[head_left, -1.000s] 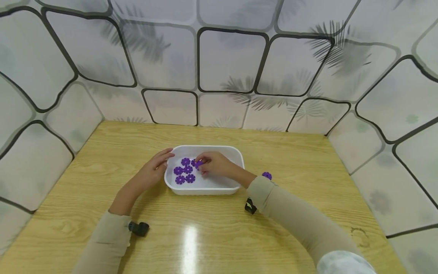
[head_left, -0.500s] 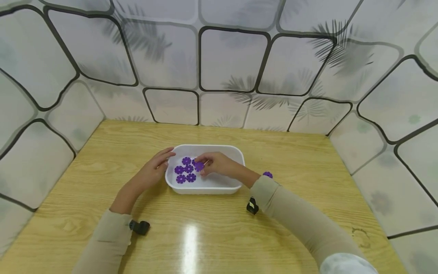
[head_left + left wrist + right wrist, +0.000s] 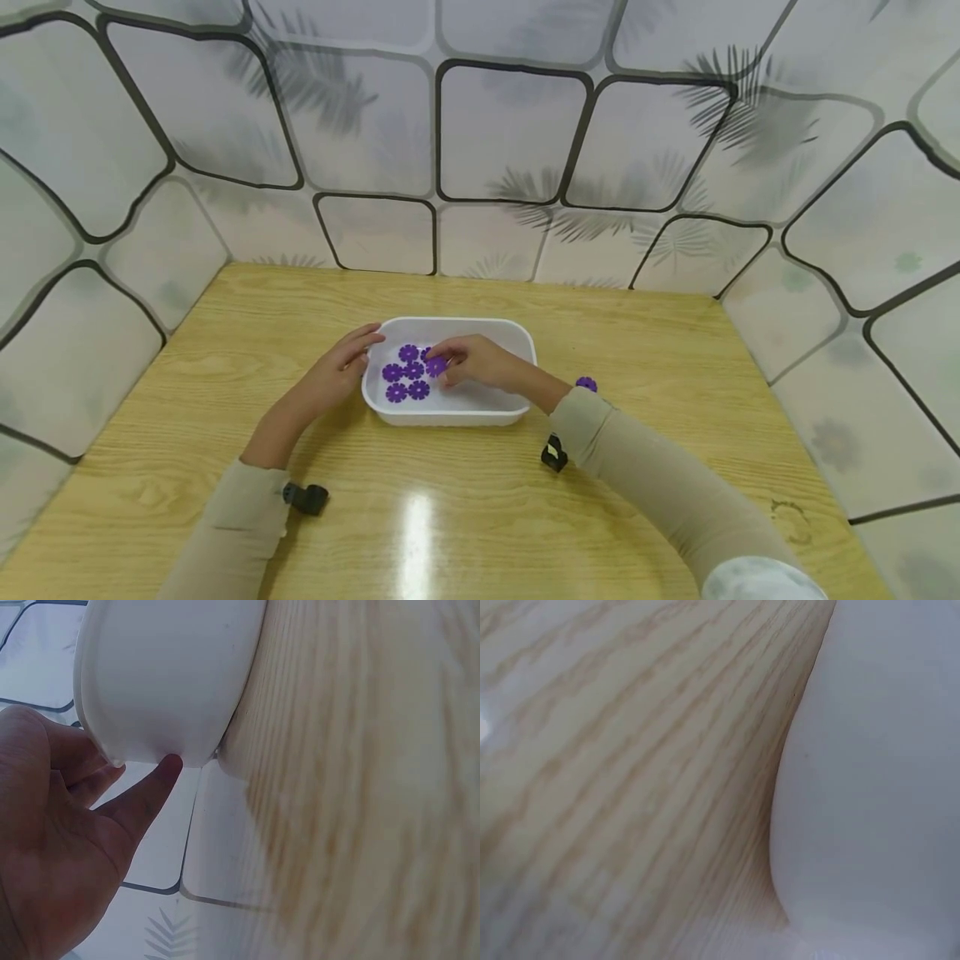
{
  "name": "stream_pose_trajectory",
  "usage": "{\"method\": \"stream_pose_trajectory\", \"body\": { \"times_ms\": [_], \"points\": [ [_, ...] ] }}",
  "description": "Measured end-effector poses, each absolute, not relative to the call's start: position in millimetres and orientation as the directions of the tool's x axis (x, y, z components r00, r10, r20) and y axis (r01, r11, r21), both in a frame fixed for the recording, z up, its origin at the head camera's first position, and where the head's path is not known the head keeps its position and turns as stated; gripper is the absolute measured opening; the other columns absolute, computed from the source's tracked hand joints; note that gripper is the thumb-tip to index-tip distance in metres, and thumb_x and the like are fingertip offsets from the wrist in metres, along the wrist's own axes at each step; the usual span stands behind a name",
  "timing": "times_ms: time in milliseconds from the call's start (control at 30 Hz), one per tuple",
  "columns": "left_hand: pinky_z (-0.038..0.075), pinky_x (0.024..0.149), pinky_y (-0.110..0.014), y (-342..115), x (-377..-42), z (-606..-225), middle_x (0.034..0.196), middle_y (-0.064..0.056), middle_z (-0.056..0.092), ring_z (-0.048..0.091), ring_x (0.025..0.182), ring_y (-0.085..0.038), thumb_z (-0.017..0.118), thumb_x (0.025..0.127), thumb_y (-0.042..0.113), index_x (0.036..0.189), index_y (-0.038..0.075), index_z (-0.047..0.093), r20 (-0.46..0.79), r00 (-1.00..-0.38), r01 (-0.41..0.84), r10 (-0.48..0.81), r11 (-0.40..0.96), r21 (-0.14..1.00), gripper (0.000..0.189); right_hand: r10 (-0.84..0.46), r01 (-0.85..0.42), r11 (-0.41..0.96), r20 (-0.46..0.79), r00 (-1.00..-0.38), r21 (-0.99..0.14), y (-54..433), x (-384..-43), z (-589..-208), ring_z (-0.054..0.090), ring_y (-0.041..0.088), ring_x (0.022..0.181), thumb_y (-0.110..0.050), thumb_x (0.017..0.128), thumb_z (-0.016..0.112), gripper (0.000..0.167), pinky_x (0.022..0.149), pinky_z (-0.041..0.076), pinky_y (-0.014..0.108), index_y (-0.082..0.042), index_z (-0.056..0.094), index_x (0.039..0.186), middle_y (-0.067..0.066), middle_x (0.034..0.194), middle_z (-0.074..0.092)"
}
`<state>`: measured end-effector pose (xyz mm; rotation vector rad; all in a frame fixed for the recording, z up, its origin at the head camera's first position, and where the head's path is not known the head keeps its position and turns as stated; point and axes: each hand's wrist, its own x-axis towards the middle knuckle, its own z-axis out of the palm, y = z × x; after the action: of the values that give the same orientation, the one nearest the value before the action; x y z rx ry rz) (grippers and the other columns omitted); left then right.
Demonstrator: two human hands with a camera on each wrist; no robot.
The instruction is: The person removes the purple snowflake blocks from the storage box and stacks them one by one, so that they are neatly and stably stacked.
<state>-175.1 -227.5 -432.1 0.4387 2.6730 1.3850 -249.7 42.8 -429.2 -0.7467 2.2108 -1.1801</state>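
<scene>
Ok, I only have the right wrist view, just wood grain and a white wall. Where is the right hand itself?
Observer: The head view shows the right hand reaching inside the white tub, thumb and fingertips at opposite edges of a purple notched disc.
Operator: Understood. Is anything steadying the tub?
Observer: The left hand is at the tub's left end, fingertips at the rim.
Operator: And are any discs outside it?
Observer: Yes, a loose purple disc is on the table to the right of the tub, partly hidden by the right sleeve.
</scene>
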Motion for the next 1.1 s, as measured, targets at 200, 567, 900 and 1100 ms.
{"method": "stream_pose_trajectory", "body": {
  "times_ms": [200, 567, 900, 1100],
  "points": [
    [0.021, 0.123, -0.061, -227.0, -174.9, -431.8, 0.166, -0.019, 0.02, 0.016, 0.153, -0.045, 0.035, 0.107, 0.004, 0.148, -0.002, 0.044, 0.039, -0.954, 0.202, 0.297, 0.542, 0.816, 0.042, -0.675, -0.213, 0.439, -0.164, -0.719, -0.873, 46.6, -249.8, -429.2, 0.069, 0.016, 0.088, -0.005, 0.09, 0.073, 0.045, 0.08, 0.062, 0.029, -0.005, 0.063, 0.134, 0.012, 0.109, 0.068],
    [0.024, 0.122, -0.06, -227.8, -176.6, -434.4, 0.166, -0.017, 0.023, 0.021, 0.152, -0.044, 0.036, 0.107, 0.005, 0.147, -0.001, 0.046, 0.05, -0.957, 0.207, 0.285, 0.555, 0.806, 0.042, -0.659, -0.322, 0.399, -0.025, -0.752, -0.859, 74.0, -239.7, -413.5, 0.067, 0.023, 0.081, -0.013, 0.096, 0.069, 0.041, 0.075, 0.062, 0.047, -0.004, 0.061, 0.135, 0.011, 0.105, 0.067],
    [0.028, 0.12, -0.062, -231.7, -179.7, -436.9, 0.165, -0.013, 0.029, 0.024, 0.152, -0.041, 0.038, 0.106, 0.005, 0.143, -0.001, 0.051, 0.088, -0.955, 0.239, 0.284, 0.559, 0.794, 0.04, -0.54, -0.298, 0.367, 0.059, -0.84, -0.882, 123.9, -227.2, -405.7, 0.068, 0.031, 0.086, -0.021, 0.096, 0.07, 0.044, 0.078, 0.061, 0.049, -0.008, 0.06, 0.137, 0.011, 0.108, 0.07],
    [0.029, 0.12, -0.061, -229.8, -181.8, -439.1, 0.164, -0.012, 0.03, 0.026, 0.151, -0.04, 0.038, 0.105, 0.004, 0.144, -0.002, 0.051, 0.081, -0.956, 0.226, 0.281, 0.534, 0.815, 0.041, -0.44, -0.245, 0.381, 0.058, -0.896, -0.892, 163.8, -219.2, -405.7, 0.066, 0.024, 0.085, -0.019, 0.095, 0.071, 0.045, 0.076, 0.062, 0.048, -0.006, 0.059, 0.137, 0.016, 0.115, 0.065]
  ]
}}
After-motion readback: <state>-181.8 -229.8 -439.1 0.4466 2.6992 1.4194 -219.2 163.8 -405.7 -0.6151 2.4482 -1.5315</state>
